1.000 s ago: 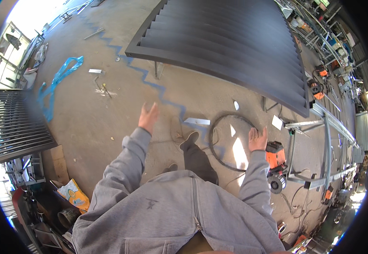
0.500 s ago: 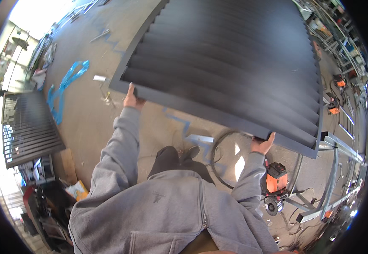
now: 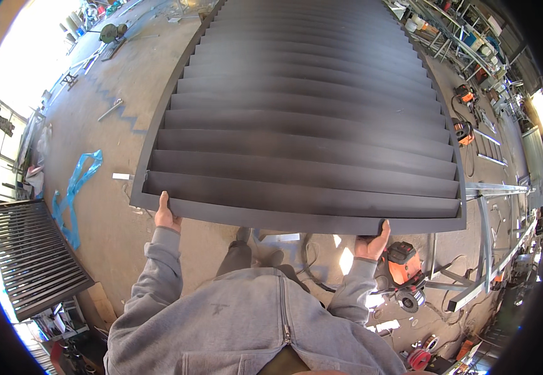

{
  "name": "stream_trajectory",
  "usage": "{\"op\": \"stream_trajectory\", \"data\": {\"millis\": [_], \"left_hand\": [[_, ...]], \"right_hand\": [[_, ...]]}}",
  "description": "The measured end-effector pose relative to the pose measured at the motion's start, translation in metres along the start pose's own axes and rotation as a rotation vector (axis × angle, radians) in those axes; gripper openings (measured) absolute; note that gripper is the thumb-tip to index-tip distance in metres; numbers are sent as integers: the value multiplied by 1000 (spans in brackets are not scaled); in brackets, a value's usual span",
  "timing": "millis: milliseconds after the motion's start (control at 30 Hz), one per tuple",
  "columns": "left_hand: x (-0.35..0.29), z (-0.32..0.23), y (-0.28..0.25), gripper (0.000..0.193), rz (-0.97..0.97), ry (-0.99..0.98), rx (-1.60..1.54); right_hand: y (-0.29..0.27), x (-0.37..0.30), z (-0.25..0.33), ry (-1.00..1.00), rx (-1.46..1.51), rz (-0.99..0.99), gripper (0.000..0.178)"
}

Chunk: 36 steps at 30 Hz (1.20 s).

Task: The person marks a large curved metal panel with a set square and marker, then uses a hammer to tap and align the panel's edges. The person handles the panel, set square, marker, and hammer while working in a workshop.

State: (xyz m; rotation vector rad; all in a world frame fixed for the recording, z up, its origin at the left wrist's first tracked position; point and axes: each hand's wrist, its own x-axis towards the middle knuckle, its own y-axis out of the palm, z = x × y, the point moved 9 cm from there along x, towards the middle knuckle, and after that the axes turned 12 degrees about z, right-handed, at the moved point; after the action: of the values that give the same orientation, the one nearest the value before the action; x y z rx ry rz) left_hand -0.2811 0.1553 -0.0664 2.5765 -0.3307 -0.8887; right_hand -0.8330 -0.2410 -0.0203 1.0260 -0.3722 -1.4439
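Observation:
A large dark grey louvred panel [image 3: 302, 150] with slats in a flat frame stretches away in front of me, its far end cut off by the top of the view. My left hand [image 3: 167, 214] grips the near frame edge close to the left corner, thumb on top and fingers hidden beneath. Further right along that same edge, my right hand [image 3: 372, 242] is closed on it in the same way, some distance in from the right corner. The panel is held above the floor, over my feet.
Just past my right hand stands an orange-and-black machine [image 3: 404, 264] beside a metal frame stand [image 3: 485, 244]. A smaller slatted panel [image 3: 37, 256] leans at the left, near blue plastic film [image 3: 74, 197] on the floor. A dark cable [image 3: 309, 265] lies by my feet. More orange machines [image 3: 465, 132] stand far right.
The panel has swung so its near edge runs almost level across the view, its left corner lower and nearer me. Both hands keep their hold, and my view has shifted.

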Motion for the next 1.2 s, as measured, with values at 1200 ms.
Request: {"op": "stream_trajectory", "data": {"millis": [1200], "left_hand": [[-89,29,58,53,556,-574,-239]], "right_hand": [[528,-291,173,-1581,-1027,730,31]]}}
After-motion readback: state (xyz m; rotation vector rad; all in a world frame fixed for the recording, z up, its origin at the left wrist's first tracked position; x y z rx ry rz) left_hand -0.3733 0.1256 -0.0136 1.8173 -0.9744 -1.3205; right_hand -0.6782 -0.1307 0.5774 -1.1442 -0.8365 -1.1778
